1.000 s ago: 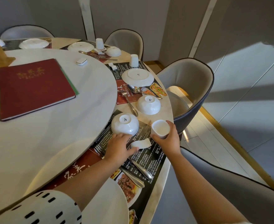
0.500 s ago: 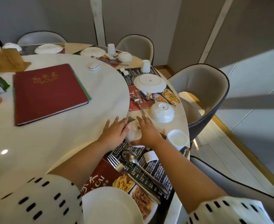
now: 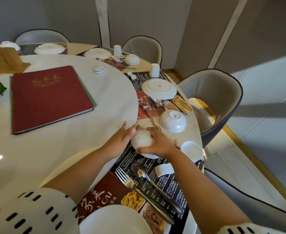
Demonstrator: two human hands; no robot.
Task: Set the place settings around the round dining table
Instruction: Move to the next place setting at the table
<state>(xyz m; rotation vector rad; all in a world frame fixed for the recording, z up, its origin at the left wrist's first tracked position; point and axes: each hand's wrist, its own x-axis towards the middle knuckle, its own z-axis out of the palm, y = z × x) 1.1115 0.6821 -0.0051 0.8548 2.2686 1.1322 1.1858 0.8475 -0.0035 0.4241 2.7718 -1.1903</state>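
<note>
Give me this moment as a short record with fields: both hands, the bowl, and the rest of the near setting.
bowl: white, bottom up, blurred, on the far end of the placemat
left hand: rests against the bowl's left side, fingers fairly straight
right hand: curled over the bowl from the right
cup: white, upright, right of the bowl, not touching it
spoon, fork: side by side on the placemat, nearer the person
spoon rest: white, right of the spoon
plate: white, at the near edge, partly out of view

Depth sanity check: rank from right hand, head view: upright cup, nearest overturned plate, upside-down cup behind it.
From the right hand, gripping the bowl:
1. Upright cup, just to its right.
2. Overturned plate, next setting beyond.
3. Upside-down cup, behind that plate.
</note>
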